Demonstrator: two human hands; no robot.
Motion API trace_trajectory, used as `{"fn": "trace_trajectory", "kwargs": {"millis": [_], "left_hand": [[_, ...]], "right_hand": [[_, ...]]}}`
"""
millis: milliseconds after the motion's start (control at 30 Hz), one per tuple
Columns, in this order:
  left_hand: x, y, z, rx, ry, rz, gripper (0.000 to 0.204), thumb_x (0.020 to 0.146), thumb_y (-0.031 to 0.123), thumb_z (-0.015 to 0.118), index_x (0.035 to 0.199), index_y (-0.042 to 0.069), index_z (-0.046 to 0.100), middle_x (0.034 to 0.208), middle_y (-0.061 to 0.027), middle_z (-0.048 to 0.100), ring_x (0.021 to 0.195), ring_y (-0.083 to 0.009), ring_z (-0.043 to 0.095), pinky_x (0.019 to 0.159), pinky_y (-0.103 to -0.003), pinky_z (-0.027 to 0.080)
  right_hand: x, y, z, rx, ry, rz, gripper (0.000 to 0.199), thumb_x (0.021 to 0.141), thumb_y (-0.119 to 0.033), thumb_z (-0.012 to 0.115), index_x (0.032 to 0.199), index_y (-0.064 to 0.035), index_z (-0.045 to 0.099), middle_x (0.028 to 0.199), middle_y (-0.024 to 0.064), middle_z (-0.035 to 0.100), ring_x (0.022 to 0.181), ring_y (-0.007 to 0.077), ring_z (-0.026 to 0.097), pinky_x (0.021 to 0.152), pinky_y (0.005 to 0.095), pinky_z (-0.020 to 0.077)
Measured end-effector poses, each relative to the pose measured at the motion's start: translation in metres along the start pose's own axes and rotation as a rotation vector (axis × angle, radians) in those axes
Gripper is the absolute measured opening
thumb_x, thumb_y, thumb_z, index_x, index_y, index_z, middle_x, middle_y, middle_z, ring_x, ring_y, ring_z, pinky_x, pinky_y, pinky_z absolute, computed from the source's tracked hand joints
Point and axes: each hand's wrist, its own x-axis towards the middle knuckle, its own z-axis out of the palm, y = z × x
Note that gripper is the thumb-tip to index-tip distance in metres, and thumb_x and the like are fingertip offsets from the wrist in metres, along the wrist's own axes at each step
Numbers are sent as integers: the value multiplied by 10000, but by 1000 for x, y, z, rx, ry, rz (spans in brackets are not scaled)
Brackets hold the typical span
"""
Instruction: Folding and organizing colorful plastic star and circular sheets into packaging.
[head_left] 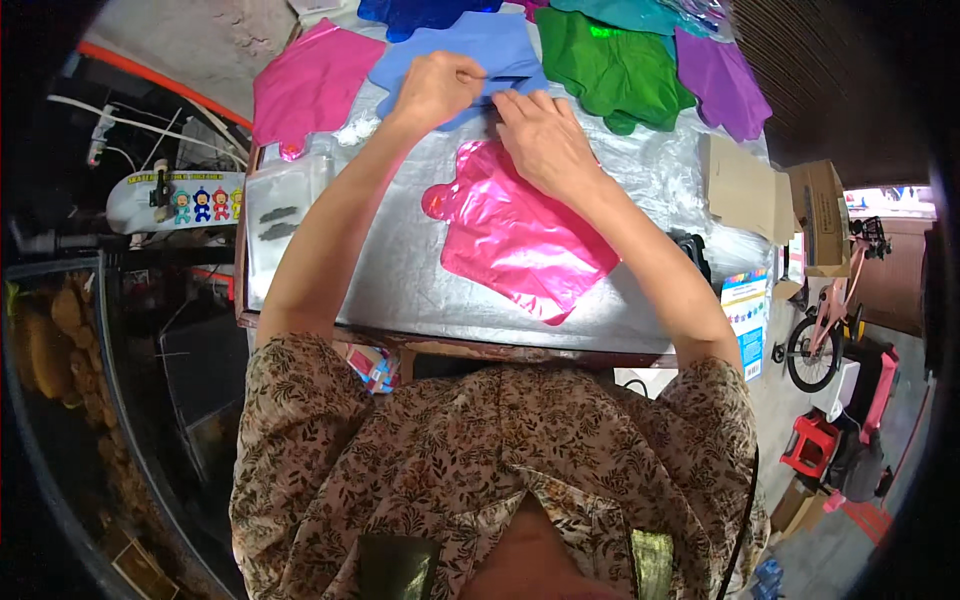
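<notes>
Several flat, deflated foil balloons lie on the silver-covered table. At its far middle is a blue foil balloon (455, 45), with both my hands over its near part. My left hand (438, 90) is closed, thumb and forefinger pinching the blue foil by a dark fold. Beside it, my right hand (545, 140) lies with fingers stretched out, the fingertips on the balloon's near edge. Between my forearms lies a shiny pink foil balloon (525, 235), its rounded tab pointing left. My right wrist covers part of its upper edge.
A magenta balloon (312, 85) lies far left; green (610, 70) and purple (722, 85) ones lie far right. Clear packaging with dark pieces (280, 222) is at the left edge. Cardboard (745, 190) and a printed package (743, 310) are at the right edge.
</notes>
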Motion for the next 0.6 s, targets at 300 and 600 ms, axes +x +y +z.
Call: {"fn": "trace_trajectory", "kwargs": {"millis": [300, 600], "left_hand": [[37, 9, -56, -46, 171, -64, 259, 869, 309, 778, 1002, 88, 797, 848, -50, 779, 747, -109, 702, 693, -296, 548], [50, 2, -71, 29, -23, 27, 288, 873, 334, 782, 1013, 83, 801, 854, -54, 779, 767, -106, 695, 726, -281, 545]], "right_hand": [[32, -9, 0, -194, -188, 16, 219, 906, -154, 577, 1036, -24, 697, 1083, 134, 701, 1040, 278, 604, 849, 405, 447], [65, 13, 27, -155, -112, -7, 251, 830, -151, 609, 1004, -7, 720, 1061, 174, 706, 1087, 320, 620, 958, 443, 424]]}}
